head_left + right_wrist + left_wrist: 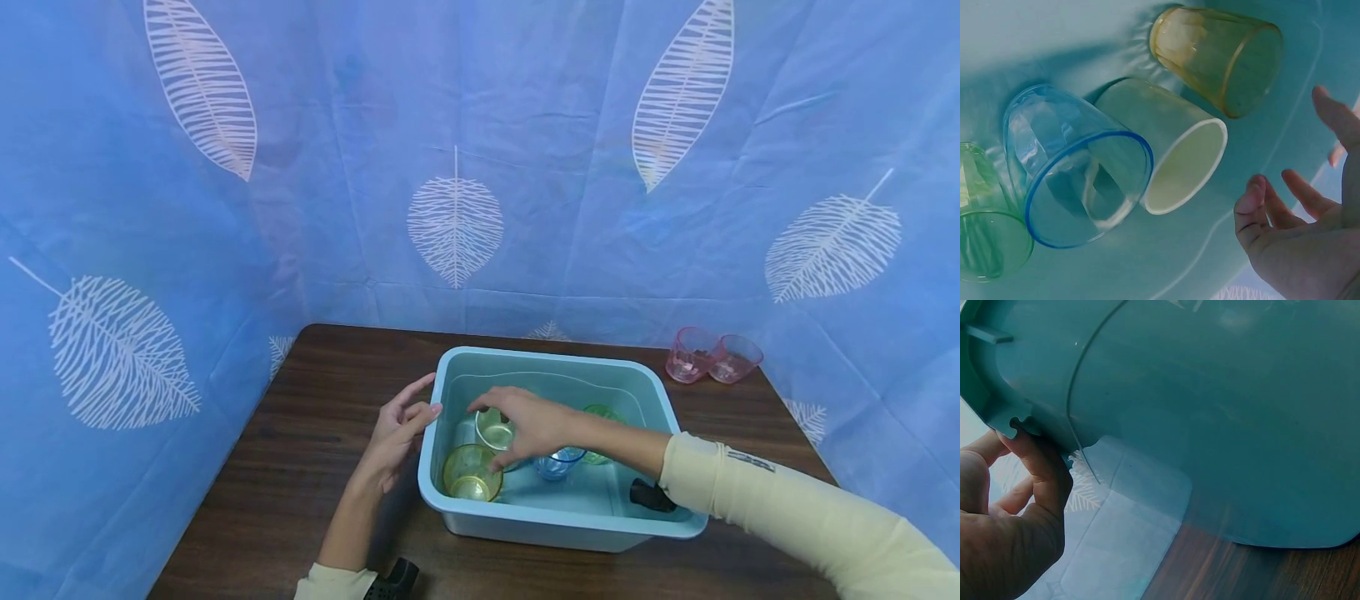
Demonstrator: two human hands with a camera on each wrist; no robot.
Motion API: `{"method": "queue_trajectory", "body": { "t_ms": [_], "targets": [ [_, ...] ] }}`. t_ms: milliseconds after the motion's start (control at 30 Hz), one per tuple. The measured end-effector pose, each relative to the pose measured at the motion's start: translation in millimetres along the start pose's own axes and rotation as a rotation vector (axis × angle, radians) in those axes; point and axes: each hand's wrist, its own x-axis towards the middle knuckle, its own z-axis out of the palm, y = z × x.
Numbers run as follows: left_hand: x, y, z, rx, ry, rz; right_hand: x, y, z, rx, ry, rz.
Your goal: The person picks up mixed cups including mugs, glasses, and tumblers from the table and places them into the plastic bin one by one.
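Observation:
A light blue plastic basin (555, 523) stands on the table. My left hand (393, 437) is at its left side, thumb and index finger extended with their tips touching the rim. My right hand (536, 421) reaches into the basin from the right, fingers spread above the cups and holding nothing. Beneath it are a yellow cup (1216, 56) and a whitish cup (1179, 162), tipped over in the right wrist view. A blue cup (1079, 169) leans beside the whitish one, and a green cup (991, 244) is past it, partly behind my right forearm in the head view.
Two pink cups (690, 357) stand close together at the table's back right corner. The dark wooden table (315, 417) meets a blue curtain (360, 167) with white leaf prints. A black wrist strap (393, 579) is on my left arm.

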Motion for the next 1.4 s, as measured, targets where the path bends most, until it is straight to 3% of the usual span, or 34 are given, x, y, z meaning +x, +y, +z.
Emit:
{"method": "queue_trajectory", "body": {
  "t_ms": [200, 367, 600, 933, 1133, 1400],
  "targets": [
    [-0.5, -0.2, 0.6, 0.007, 0.012, -0.006, -7, 2, -9.3, 0.039, 0.043, -0.060],
    [-1.6, 0.1, 2.3, 0.019, 0.025, 0.002, -11, 3, -13.7, 0.056, 0.027, -0.088],
    [-0.6, -1.1, 2.6, 0.019, 0.020, 0.005, -21, -1, -22.0, -0.028, 0.024, -0.123],
    [0.0, -1.3, 0.4, 0.024, 0.037, -0.008, -37, -7, -29.0, -0.207, 0.042, -0.030],
    [-1.1, -1.2, 0.3, 0.024, 0.042, -0.008, -42, -10, -31.3, -0.310, 0.058, -0.026],
    [-1.9, -0.8, 3.6, 0.028, 0.046, 0.007, -54, -9, -38.2, -0.327, 0.065, 0.010]
  ]
}}
